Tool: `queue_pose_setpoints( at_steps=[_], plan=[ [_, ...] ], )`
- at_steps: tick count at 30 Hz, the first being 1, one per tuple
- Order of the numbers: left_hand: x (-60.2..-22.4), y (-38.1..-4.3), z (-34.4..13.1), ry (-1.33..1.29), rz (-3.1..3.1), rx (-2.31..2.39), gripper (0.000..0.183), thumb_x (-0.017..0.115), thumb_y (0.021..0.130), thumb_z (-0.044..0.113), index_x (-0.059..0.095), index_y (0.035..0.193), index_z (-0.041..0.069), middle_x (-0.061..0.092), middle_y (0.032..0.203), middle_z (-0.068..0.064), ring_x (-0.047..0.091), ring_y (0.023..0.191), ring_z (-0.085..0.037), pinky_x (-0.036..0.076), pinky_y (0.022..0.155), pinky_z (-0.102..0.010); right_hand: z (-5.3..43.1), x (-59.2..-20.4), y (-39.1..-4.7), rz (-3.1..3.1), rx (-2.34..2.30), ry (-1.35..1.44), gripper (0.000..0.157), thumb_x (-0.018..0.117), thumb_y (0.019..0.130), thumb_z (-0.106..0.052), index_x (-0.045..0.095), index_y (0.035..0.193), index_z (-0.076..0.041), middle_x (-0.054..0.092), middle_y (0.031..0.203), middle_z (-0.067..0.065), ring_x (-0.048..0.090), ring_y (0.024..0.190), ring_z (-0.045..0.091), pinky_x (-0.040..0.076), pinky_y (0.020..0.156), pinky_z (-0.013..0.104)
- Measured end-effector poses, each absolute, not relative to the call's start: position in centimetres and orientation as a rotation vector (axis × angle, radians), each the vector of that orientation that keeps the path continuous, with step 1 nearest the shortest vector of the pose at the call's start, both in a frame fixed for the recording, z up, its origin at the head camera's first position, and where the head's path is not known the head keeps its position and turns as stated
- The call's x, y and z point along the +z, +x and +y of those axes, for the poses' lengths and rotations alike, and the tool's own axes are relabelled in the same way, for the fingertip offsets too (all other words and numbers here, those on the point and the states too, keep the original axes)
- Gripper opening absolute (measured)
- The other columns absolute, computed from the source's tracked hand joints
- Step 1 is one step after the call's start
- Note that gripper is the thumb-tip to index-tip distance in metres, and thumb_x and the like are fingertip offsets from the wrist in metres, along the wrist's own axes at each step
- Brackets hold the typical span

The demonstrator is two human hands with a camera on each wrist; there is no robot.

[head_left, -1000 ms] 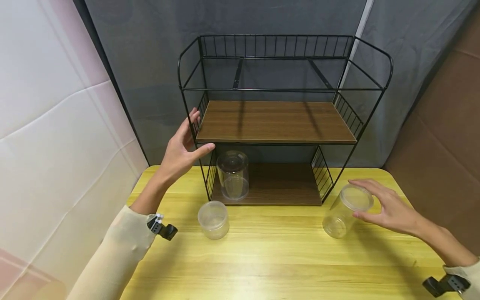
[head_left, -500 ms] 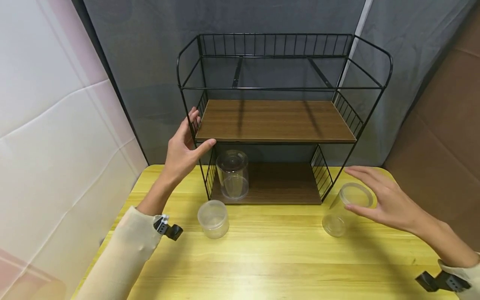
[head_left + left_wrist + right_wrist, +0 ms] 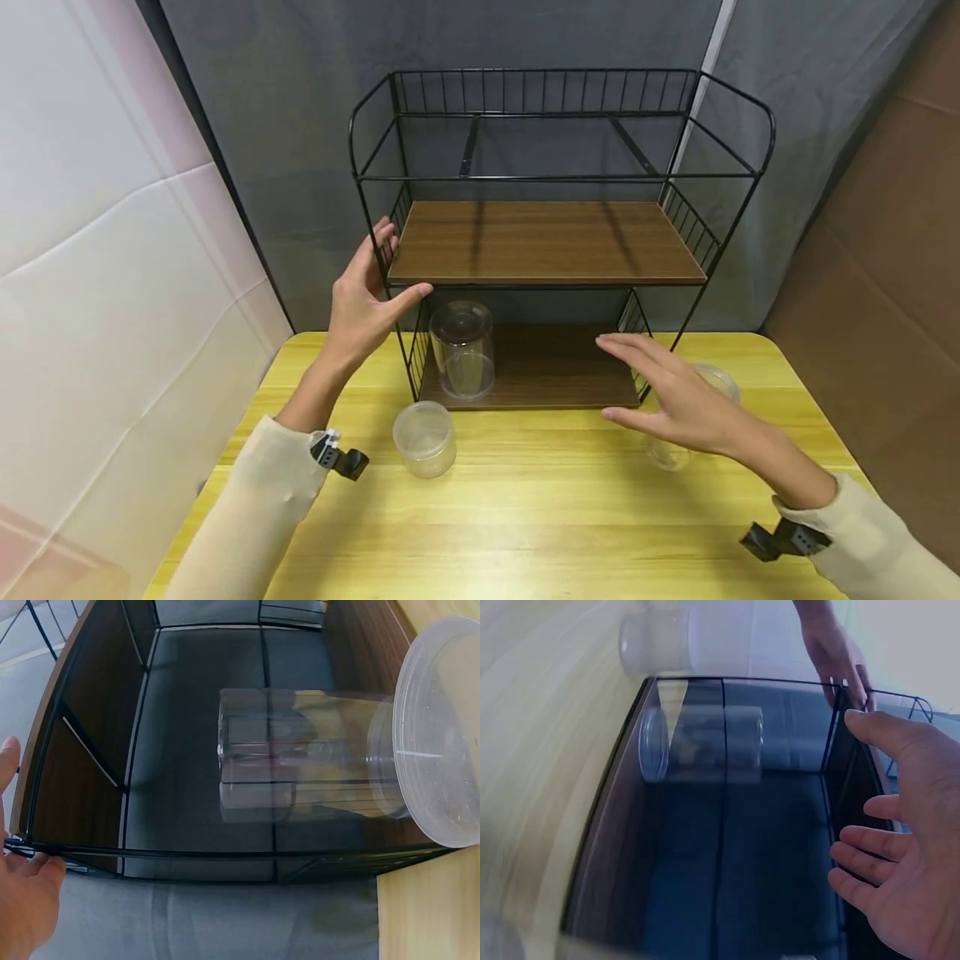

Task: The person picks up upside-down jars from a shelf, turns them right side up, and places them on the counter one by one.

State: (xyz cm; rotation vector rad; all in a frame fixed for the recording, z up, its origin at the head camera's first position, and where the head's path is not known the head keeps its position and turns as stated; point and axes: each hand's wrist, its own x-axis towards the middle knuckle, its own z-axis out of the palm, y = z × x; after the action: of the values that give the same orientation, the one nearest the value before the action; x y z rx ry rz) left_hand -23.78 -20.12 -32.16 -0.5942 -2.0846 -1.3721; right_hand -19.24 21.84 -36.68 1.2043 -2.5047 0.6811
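A black wire rack (image 3: 558, 177) with brown wooden shelves stands on the table. My left hand (image 3: 360, 304) holds its left front post at the middle shelf, thumb in front and fingers along the side. On the bottom shelf, at the left, stands a tall clear jar (image 3: 462, 350). A shorter clear plastic container (image 3: 424, 439) stands on the table before it. My right hand (image 3: 675, 396) hovers before the rack's lower right corner, thumb and fingers spread with nothing between them. Partly hidden behind that hand, another clear jar (image 3: 718, 379) with a pale top stands on the table.
The yellow wooden table (image 3: 517, 517) extends in front of the rack. A grey curtain (image 3: 300, 150) hangs behind it. A white panel (image 3: 127, 275) stands at the left and a brown panel (image 3: 877, 275) at the right.
My right hand has let go of the right-hand jar and moved left to the rack's lower right front. That jar has stayed on the table. My left hand keeps its place on the rack.
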Motion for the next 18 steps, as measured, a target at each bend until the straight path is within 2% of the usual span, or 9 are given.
queue_pose_setpoints(
  at_steps=[3, 6, 12, 18],
  plan=[
    [-32.2, -23.8, -20.1, -0.592, -2.076, -1.374, 0.092, 0.083, 0.085, -0.011, 0.033, 0.162, -0.005, 0.034, 0.171, -0.014, 0.041, 0.153, -0.034, 0.039, 0.121, -0.032, 20.0, -37.3, -19.8, -2.547, 0.774, 1.196, 0.086, 0.086, 0.09, -0.034, 0.044, 0.161, -0.011, 0.049, 0.159, 0.011, 0.052, 0.142, 0.033, 0.051, 0.108, 0.059],
    [-32.3, -23.8, -20.2, -0.602, -2.062, -1.385, 0.093, 0.084, 0.085, -0.007, 0.033, 0.163, -0.002, 0.037, 0.17, -0.007, 0.041, 0.153, -0.031, 0.039, 0.121, -0.031, 18.0, -37.8, -20.6, -2.605, 0.865, 1.165, 0.087, 0.084, 0.092, -0.038, 0.042, 0.163, -0.012, 0.047, 0.161, 0.012, 0.049, 0.145, 0.035, 0.047, 0.112, 0.061],
    [-32.2, -23.8, -20.1, -0.591, -2.053, -1.349, 0.089, 0.085, 0.086, -0.001, 0.037, 0.162, -0.001, 0.04, 0.168, -0.003, 0.045, 0.151, -0.029, 0.041, 0.12, -0.031, 14.5, -38.8, -22.5, -2.634, 1.009, 1.099, 0.092, 0.086, 0.09, -0.042, 0.039, 0.164, -0.011, 0.047, 0.161, 0.015, 0.048, 0.145, 0.039, 0.046, 0.112, 0.064],
    [-32.2, -23.8, -20.0, -0.561, -2.054, -1.315, 0.088, 0.086, 0.086, 0.001, 0.04, 0.16, -0.002, 0.043, 0.166, -0.005, 0.048, 0.149, -0.03, 0.044, 0.118, -0.031, 11.6, -40.0, -24.6, -2.65, 1.192, 1.008, 0.094, 0.087, 0.088, -0.04, 0.04, 0.164, -0.01, 0.047, 0.161, 0.017, 0.055, 0.14, 0.041, 0.049, 0.113, 0.056]
  ],
)
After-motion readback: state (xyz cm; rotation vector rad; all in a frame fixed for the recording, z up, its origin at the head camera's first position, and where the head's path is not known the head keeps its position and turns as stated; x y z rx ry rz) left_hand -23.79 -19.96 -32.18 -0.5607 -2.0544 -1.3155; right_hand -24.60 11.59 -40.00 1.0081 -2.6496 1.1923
